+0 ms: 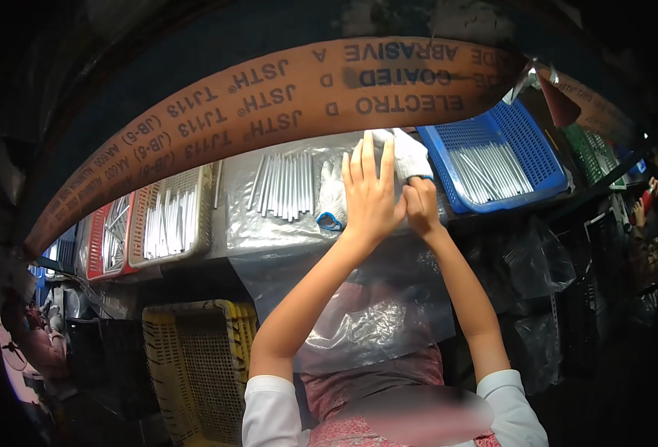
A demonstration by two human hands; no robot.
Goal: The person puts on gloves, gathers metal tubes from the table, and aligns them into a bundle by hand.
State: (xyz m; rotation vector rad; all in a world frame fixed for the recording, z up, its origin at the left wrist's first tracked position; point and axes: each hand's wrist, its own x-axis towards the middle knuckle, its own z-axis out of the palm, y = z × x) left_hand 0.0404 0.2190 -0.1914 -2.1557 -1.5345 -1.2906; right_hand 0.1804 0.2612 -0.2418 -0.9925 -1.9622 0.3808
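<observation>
- The left hand (370,194) is open, fingers long and slightly spread, gripping nothing visible; it partly covers the table.
- The right hand (421,208) curls nearly closed at the lower edge of a white glove (412,158); its fingertips are hidden, so I cannot tell whether it grips.
- Another glove (333,195), blue-cuffed, lies just left of the left hand.
- An orange-brown band (269,104) hides the far table edge and part of the blue basket (448,190).

the surface (220,237) lies largely under clear plastic (266,232), with rods (284,185) and a white glove (333,195) on it. a blue basket (529,125), white basket (203,216) and red basket (94,249) seemingly rest there too.
</observation>
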